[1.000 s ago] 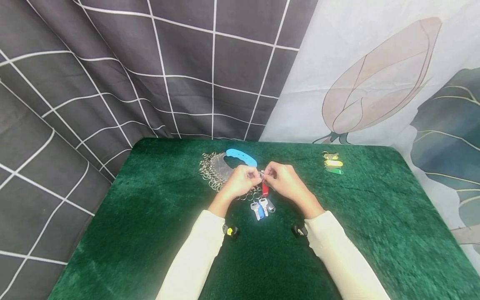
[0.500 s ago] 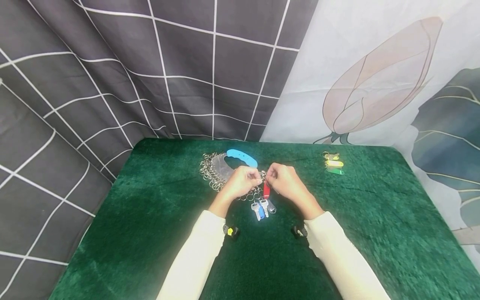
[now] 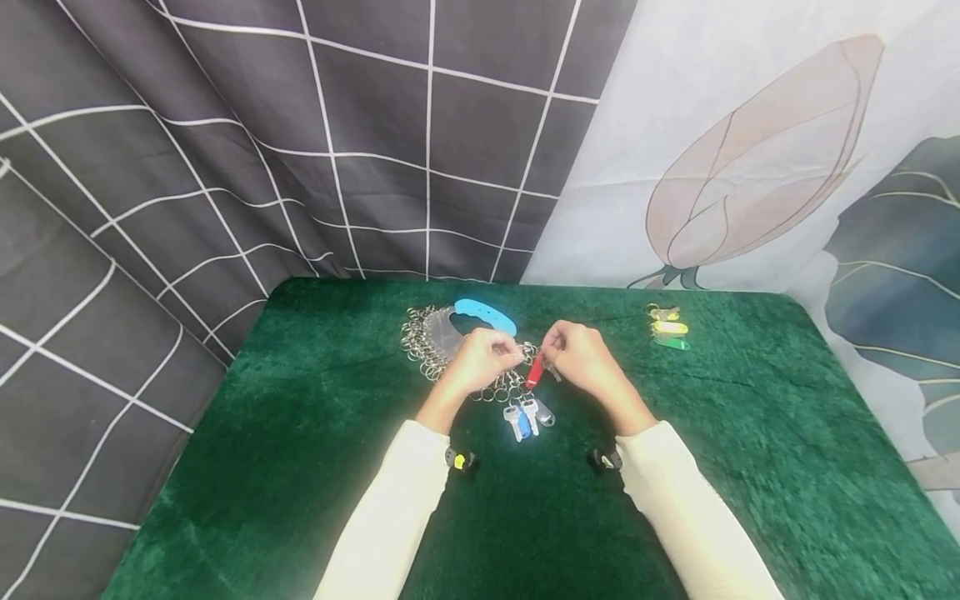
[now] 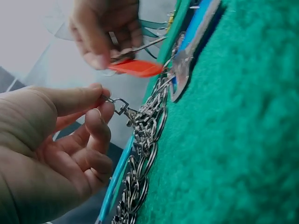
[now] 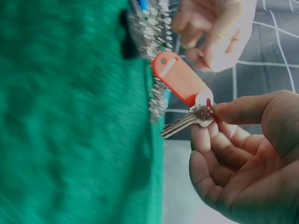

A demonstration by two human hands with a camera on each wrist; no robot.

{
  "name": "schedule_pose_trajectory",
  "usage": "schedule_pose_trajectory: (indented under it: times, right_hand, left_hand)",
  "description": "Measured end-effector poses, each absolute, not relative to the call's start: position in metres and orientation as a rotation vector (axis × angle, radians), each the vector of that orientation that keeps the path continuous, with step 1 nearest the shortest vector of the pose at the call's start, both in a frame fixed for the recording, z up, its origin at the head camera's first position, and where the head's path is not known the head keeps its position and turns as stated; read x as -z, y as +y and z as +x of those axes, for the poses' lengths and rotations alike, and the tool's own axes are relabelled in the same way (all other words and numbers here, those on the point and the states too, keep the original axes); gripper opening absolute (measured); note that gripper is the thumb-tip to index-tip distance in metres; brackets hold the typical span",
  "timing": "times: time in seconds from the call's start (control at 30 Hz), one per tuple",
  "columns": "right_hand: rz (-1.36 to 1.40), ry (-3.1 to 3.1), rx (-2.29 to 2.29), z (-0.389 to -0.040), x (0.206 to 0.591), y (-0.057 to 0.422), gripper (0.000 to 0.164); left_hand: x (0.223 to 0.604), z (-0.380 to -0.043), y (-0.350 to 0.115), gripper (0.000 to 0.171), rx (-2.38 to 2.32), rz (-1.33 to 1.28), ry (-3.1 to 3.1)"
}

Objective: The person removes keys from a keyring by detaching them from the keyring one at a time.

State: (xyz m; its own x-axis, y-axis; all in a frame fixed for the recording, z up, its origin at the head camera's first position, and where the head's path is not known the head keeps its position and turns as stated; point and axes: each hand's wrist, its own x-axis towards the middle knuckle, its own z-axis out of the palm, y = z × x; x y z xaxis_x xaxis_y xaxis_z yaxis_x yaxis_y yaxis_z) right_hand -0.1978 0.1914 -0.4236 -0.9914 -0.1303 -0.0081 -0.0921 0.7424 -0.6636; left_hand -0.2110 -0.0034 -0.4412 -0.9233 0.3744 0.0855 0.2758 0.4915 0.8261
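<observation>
My right hand (image 3: 581, 354) pinches a silver key (image 5: 189, 119) by its head between thumb and fingertips. A red key tag (image 5: 182, 79) hangs with the key from the same grip. Opposite it, my left hand (image 3: 483, 362) pinches a metal split ring (image 4: 108, 99) joined to a small clasp (image 4: 125, 108). That clasp belongs to a large fan of metal key rings (image 3: 420, 350) on a clear plastic sheet (image 3: 444, 335) with a light blue handle (image 3: 483, 313). The red tag and key are apart from my left fingertips.
In front of the hands lie keys (image 3: 513, 421) with a blue tag (image 3: 523, 423) and a grey tag (image 3: 545, 414). At the back right are a yellow key tag (image 3: 670, 328) and a green key tag (image 3: 671, 342) on the green cloth (image 3: 750, 433).
My right hand has drawn back to the right, taking the red tag and its key away from my left hand. The tag now tilts. My left hand has stayed nearly still.
</observation>
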Motion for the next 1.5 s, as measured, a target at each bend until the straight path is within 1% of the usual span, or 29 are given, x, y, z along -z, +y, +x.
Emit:
schedule_pose_trajectory:
  times: [0.17,0.4,0.53,0.7,0.8,0.87,1.07,1.2,1.37,1.5]
  right_hand:
    - [-0.249,3.003,1.092,-0.196,0.409,0.201,0.005]
    - [-0.265,3.094,1.112,-0.194,0.393,0.213,0.007]
    - [-0.294,3.115,1.085,-0.194,0.388,0.221,0.006]
    - [-0.326,3.117,1.076,-0.195,0.383,0.229,0.006]
    - [-0.328,3.100,1.079,-0.196,0.381,0.233,0.007]
    - [-0.319,3.086,1.084,-0.195,0.380,0.235,0.007]
    - [-0.290,3.080,1.100,-0.193,0.378,0.243,0.009]
    - [-0.278,3.090,1.118,-0.191,0.375,0.252,0.011]
    - [-0.232,3.108,1.087,-0.189,0.372,0.270,0.012]
    - [-0.196,3.114,1.023,-0.188,0.370,0.288,0.016]
  left_hand:
    - [0.438,-0.207,0.003,0.007,-1.215,0.719,2.724]
    - [0.432,-0.203,0.015,0.004,-0.872,0.924,2.799]
    - [0.427,-0.202,0.024,0.004,-0.662,0.986,2.811]
    - [0.425,-0.203,0.035,0.010,-0.455,1.033,2.818]
    - [0.427,-0.203,0.040,0.008,-0.347,1.054,2.831]
    - [0.427,-0.202,0.042,0.004,-0.314,1.060,2.844]
    - [0.430,-0.200,0.045,0.009,-0.238,1.126,2.885]
    - [0.430,-0.200,0.043,0.009,-0.222,1.186,2.899]
    - [0.423,-0.200,0.033,0.015,-0.322,1.163,2.885]
    - [0.419,-0.198,0.016,0.023,-0.344,1.178,2.931]
